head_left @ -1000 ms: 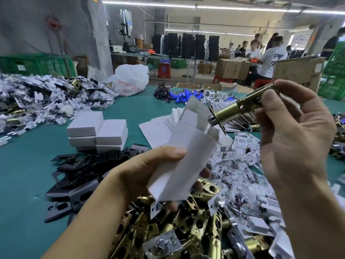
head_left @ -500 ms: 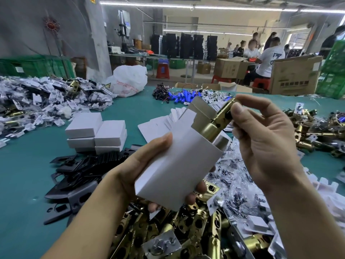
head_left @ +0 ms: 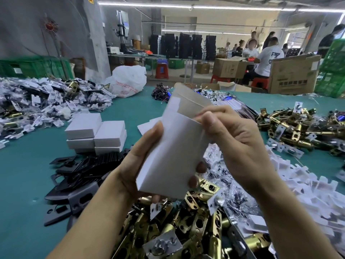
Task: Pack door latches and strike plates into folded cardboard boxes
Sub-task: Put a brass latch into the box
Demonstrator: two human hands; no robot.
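Currently the left hand (head_left: 141, 165) has the white cardboard box (head_left: 173, 152) up in front of me, grip wrapped round it: thumb along the box's left edge, fingertips (head_left: 193, 181) showing past its right edge. Box is tilted, mouth up and away from me, top flap (head_left: 192, 103) open and standing behind the mouth. Right hand (head_left: 237, 144) is at the mouth, fingers curled over the rim, thumb against the front wall. I can't tell whether that grip pinches the rim or something inside; the wall hides it. Below the box: heap of brass door latches (head_left: 186, 227) on the green table (head_left: 22, 184). Left of the box: black strike plates (head_left: 80, 171) in a fanned pile, and beyond them a stack of closed white boxes (head_left: 97, 135). Right of the box, under the right hand: small clear bags (head_left: 229, 176) with dark contents. Further right of the box: a second latch heap (head_left: 298, 128) and white card pieces (head_left: 308, 193). Just behind the box's left side, flat blanks (head_left: 149, 126) lie on the table.
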